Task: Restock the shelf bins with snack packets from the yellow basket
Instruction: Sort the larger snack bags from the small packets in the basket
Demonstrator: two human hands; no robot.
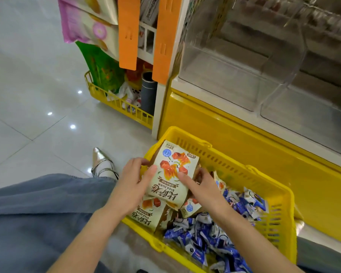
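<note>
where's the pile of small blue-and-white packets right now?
Head view, lower right: the blue-and-white packets lie heaped inside the yellow basket, filling its near right part, right beside the beige snack packets at its left end.

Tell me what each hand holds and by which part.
One cream packet: left hand grips its left edge, right hand its right edge.

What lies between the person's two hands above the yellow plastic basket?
The head view shows a cream snack packet with orange-red food print, held between the left hand and right hand.
</note>
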